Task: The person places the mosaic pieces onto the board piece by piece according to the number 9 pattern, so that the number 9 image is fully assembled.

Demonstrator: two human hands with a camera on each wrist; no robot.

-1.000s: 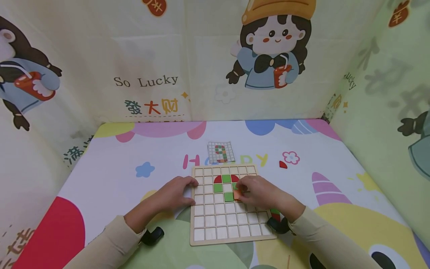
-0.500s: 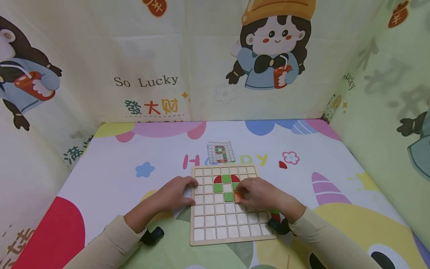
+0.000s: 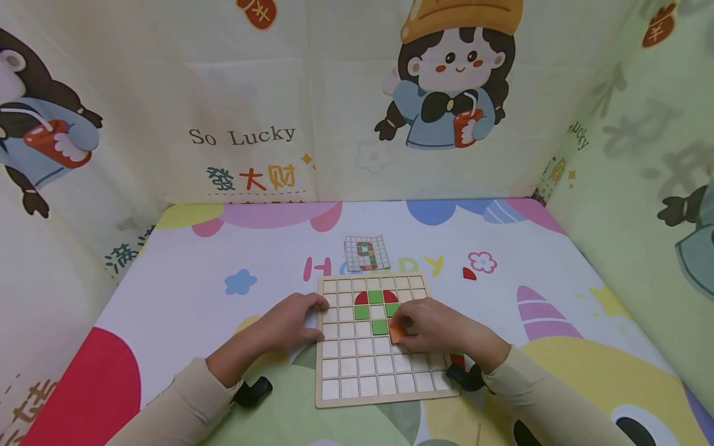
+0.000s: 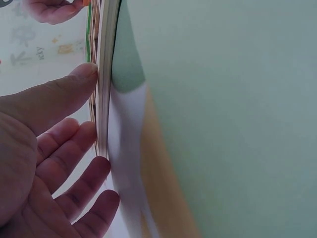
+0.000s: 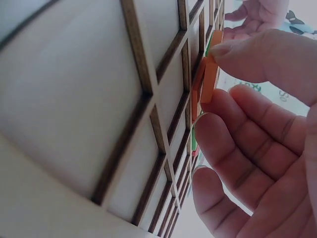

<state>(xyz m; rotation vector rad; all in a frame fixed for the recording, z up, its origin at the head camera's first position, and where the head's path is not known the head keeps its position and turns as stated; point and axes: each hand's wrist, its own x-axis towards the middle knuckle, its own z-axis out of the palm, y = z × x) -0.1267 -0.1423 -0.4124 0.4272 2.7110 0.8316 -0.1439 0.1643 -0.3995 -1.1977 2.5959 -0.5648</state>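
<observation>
A square wooden grid board (image 3: 357,396) lies on the table. My left hand (image 3: 291,321) rests its thumb and fingertips against the board's left edge, fingers fairly straight; the left wrist view shows the thumb (image 4: 74,89) on that edge. Over the board, my right hand (image 3: 437,323) pinches an orange tile (image 5: 210,74) between thumb and fingers. Close behind it in the right wrist view, another orange tile (image 5: 197,91) stands at the grid. Green tiles, such as one (image 3: 379,326) left of the orange, and red rounded tiles (image 3: 362,298) sit in upper cells.
Beyond the board lies a small pattern card (image 3: 366,253) with a coloured figure on a grid. A loose red piece (image 3: 470,273) is at the back right. More red (image 3: 458,360) shows beside the board, partly hidden by my right wrist. Printed cloth walls surround the table.
My right hand has drifted slightly right and toward me with the orange tile, uncovering more of the green tile above it. My left hand stays at the board's edge.
</observation>
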